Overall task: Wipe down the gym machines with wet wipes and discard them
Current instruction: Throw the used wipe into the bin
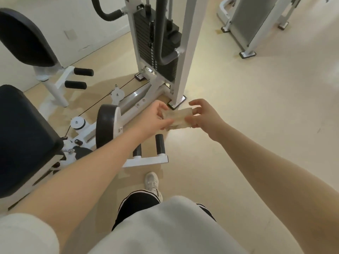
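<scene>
Bare forearms reach out over a pale shirt hem toward a folded wet wipe (180, 117), held in mid-air between both hands. Left hand (156, 116) pinches its near end; right hand (205, 115) grips the far end, fingers curled around it. Judging by that, the wipe is being unfolded or refolded, so wiping and discarding remain. Just beside stands a white leg machine (113, 114) with black pads and a weight stack (157, 43), on smooth beige flooring (256, 107).

Single head-worn view, looking down and forward, probably standing.
</scene>
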Action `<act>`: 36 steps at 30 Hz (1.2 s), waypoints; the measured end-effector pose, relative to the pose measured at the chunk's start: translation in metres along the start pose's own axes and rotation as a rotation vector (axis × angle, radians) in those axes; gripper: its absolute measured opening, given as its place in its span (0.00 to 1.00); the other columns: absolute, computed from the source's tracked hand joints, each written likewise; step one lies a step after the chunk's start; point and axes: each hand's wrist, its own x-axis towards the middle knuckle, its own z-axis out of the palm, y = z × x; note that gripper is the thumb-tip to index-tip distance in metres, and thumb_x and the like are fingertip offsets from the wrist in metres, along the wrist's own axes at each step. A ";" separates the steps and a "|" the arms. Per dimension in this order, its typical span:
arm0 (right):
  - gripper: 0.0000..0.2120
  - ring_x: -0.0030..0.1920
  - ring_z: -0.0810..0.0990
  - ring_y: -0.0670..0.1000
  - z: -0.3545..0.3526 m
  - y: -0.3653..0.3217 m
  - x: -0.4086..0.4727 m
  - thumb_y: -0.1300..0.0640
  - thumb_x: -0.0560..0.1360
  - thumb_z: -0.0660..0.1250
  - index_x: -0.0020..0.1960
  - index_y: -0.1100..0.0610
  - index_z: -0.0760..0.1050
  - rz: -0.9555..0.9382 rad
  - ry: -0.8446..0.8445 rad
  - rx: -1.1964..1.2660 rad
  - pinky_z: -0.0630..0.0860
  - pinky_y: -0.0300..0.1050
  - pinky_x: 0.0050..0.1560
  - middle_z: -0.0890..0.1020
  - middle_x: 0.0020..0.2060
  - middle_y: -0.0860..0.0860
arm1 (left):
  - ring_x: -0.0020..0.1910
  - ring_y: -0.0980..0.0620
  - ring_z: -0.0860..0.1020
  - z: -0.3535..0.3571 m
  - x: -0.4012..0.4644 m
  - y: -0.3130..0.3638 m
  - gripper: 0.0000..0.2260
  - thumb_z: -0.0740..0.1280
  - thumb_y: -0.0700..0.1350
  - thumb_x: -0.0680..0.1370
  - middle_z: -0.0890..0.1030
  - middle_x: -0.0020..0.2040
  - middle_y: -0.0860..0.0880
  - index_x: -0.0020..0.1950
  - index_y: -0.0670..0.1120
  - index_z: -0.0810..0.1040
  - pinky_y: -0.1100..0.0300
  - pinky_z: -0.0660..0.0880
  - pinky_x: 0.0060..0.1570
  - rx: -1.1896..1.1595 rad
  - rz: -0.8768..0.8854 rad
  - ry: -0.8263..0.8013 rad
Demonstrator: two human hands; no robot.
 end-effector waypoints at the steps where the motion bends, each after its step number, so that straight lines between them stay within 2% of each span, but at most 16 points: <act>1: 0.16 0.31 0.73 0.50 -0.010 0.010 -0.008 0.70 0.72 0.66 0.56 0.57 0.69 0.029 0.033 0.030 0.73 0.40 0.36 0.74 0.40 0.53 | 0.38 0.51 0.78 0.013 -0.001 0.004 0.16 0.71 0.42 0.73 0.76 0.41 0.48 0.56 0.49 0.69 0.61 0.76 0.43 0.002 -0.017 -0.037; 3: 0.12 0.31 0.74 0.48 -0.028 0.030 -0.028 0.70 0.72 0.65 0.53 0.59 0.73 0.069 0.117 0.073 0.72 0.38 0.34 0.76 0.39 0.52 | 0.33 0.55 0.76 0.035 -0.001 0.014 0.16 0.71 0.40 0.73 0.75 0.38 0.49 0.58 0.44 0.70 0.69 0.73 0.35 0.029 -0.028 -0.139; 5: 0.09 0.31 0.74 0.46 -0.042 0.046 -0.051 0.69 0.72 0.64 0.45 0.57 0.74 0.037 0.220 0.046 0.70 0.36 0.33 0.77 0.38 0.49 | 0.30 0.61 0.77 0.054 0.002 0.022 0.13 0.70 0.39 0.74 0.77 0.38 0.49 0.56 0.39 0.72 0.71 0.72 0.31 0.072 -0.013 -0.277; 7: 0.10 0.30 0.74 0.42 -0.050 0.058 -0.074 0.68 0.72 0.63 0.39 0.53 0.73 -0.019 0.353 -0.036 0.68 0.33 0.31 0.76 0.36 0.46 | 0.29 0.63 0.78 0.071 0.007 0.032 0.10 0.69 0.39 0.74 0.78 0.39 0.49 0.53 0.39 0.74 0.70 0.74 0.33 0.128 0.034 -0.432; 10: 0.13 0.30 0.72 0.40 -0.046 0.072 -0.110 0.66 0.71 0.64 0.36 0.49 0.71 -0.027 0.548 -0.114 0.66 0.31 0.30 0.75 0.36 0.44 | 0.36 0.58 0.80 0.096 0.007 0.047 0.06 0.68 0.40 0.75 0.80 0.41 0.49 0.50 0.41 0.75 0.66 0.78 0.41 0.171 0.097 -0.693; 13: 0.10 0.33 0.70 0.41 -0.019 0.098 -0.150 0.64 0.72 0.65 0.37 0.51 0.72 0.054 0.735 -0.111 0.67 0.32 0.34 0.72 0.36 0.44 | 0.36 0.57 0.81 0.120 -0.006 0.049 0.04 0.66 0.39 0.76 0.81 0.40 0.48 0.49 0.41 0.74 0.63 0.79 0.44 0.285 0.090 -0.963; 18: 0.08 0.30 0.73 0.38 0.058 0.132 -0.219 0.66 0.72 0.66 0.41 0.54 0.77 0.245 0.986 0.094 0.70 0.29 0.35 0.77 0.37 0.46 | 0.32 0.57 0.81 0.152 -0.059 0.030 0.04 0.66 0.37 0.76 0.80 0.39 0.46 0.45 0.44 0.72 0.65 0.77 0.38 0.460 0.148 -1.262; 21: 0.11 0.31 0.73 0.39 0.100 0.143 -0.269 0.69 0.70 0.61 0.42 0.55 0.76 0.344 1.153 0.239 0.69 0.29 0.37 0.78 0.37 0.47 | 0.31 0.57 0.81 0.169 -0.109 0.018 0.06 0.65 0.36 0.76 0.82 0.36 0.49 0.43 0.44 0.71 0.66 0.76 0.36 0.493 0.231 -1.436; 24: 0.12 0.32 0.74 0.40 0.144 0.155 -0.328 0.69 0.72 0.62 0.40 0.52 0.75 0.399 1.337 0.409 0.70 0.31 0.38 0.77 0.35 0.43 | 0.32 0.57 0.81 0.186 -0.168 0.005 0.05 0.65 0.38 0.77 0.82 0.35 0.51 0.43 0.46 0.71 0.66 0.75 0.36 0.585 0.291 -1.625; 27: 0.06 0.33 0.78 0.42 0.190 0.168 -0.385 0.64 0.73 0.66 0.44 0.53 0.74 0.446 1.371 0.500 0.71 0.32 0.38 0.77 0.34 0.43 | 0.27 0.56 0.79 0.204 -0.237 -0.010 0.04 0.63 0.40 0.79 0.81 0.35 0.50 0.50 0.46 0.69 0.66 0.71 0.31 0.665 0.354 -1.784; 29: 0.06 0.34 0.81 0.43 0.221 0.179 -0.422 0.62 0.72 0.69 0.46 0.54 0.73 0.462 1.413 0.569 0.73 0.34 0.39 0.78 0.36 0.45 | 0.26 0.57 0.78 0.215 -0.289 -0.024 0.05 0.62 0.40 0.80 0.80 0.35 0.49 0.53 0.45 0.68 0.67 0.70 0.29 0.727 0.424 -1.872; 31: 0.08 0.36 0.83 0.46 0.251 0.196 -0.460 0.60 0.71 0.72 0.45 0.52 0.73 0.464 1.529 0.647 0.74 0.37 0.41 0.79 0.38 0.46 | 0.26 0.58 0.78 0.227 -0.342 -0.042 0.03 0.62 0.40 0.79 0.80 0.33 0.49 0.49 0.45 0.68 0.68 0.71 0.28 0.773 0.465 -1.932; 34: 0.09 0.38 0.82 0.50 0.298 0.226 -0.526 0.59 0.71 0.72 0.43 0.49 0.73 0.544 1.682 0.675 0.74 0.42 0.43 0.78 0.40 0.46 | 0.27 0.59 0.79 0.243 -0.428 -0.074 0.07 0.63 0.39 0.79 0.80 0.30 0.52 0.42 0.46 0.67 0.67 0.71 0.30 0.833 0.483 -2.003; 36: 0.11 0.39 0.81 0.53 0.327 0.247 -0.574 0.61 0.71 0.72 0.41 0.48 0.72 0.588 1.767 0.677 0.75 0.45 0.43 0.77 0.39 0.46 | 0.27 0.59 0.79 0.253 -0.490 -0.096 0.08 0.62 0.40 0.79 0.80 0.32 0.50 0.41 0.47 0.67 0.65 0.71 0.32 0.878 0.527 -2.048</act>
